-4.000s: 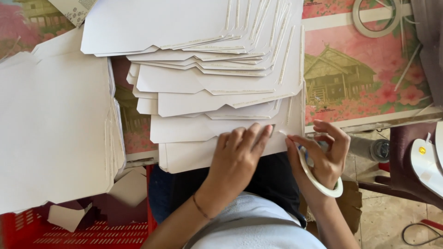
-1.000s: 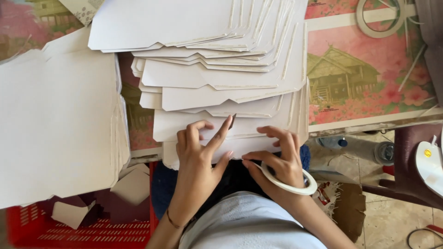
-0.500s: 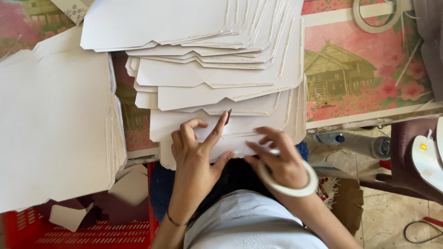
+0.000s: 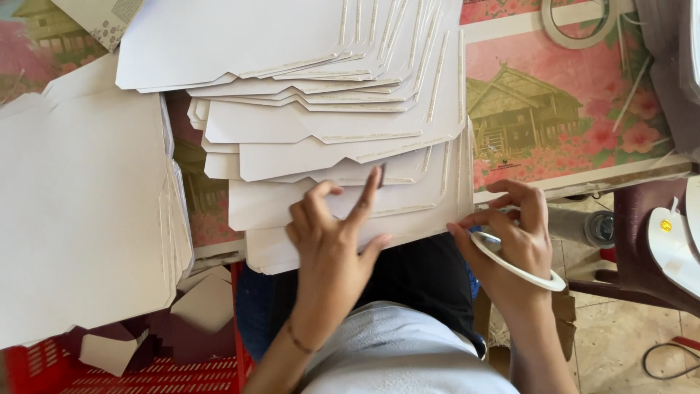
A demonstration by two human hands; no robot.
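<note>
A red crate (image 4: 146,372) occupies the lower left corner of the frame, with card scraps (image 4: 204,303) lying above it. A stack of white sheets (image 4: 80,219) fills the left side. At upper centre, a fanned pile of white die-cut cards (image 4: 292,44) spreads across a floral tablecloth (image 4: 583,102); the nearest card (image 4: 423,219) lies at centre frame, overhanging the table edge toward the person.

The left hand (image 4: 332,252) rests flat on this nearest card, fingers spread, the index finger extended toward the upper right. It presses rather than grasps.

The right hand (image 4: 514,241), right of centre, pinches the card's lower right corner between thumb and fingers in a narrow grip. A white tape roll (image 4: 521,266) hangs around this hand like a bracelet.

A second tape roll (image 4: 576,25) lies on the tablecloth at the upper right. A dark chair (image 4: 642,241) stands at the right edge.
</note>
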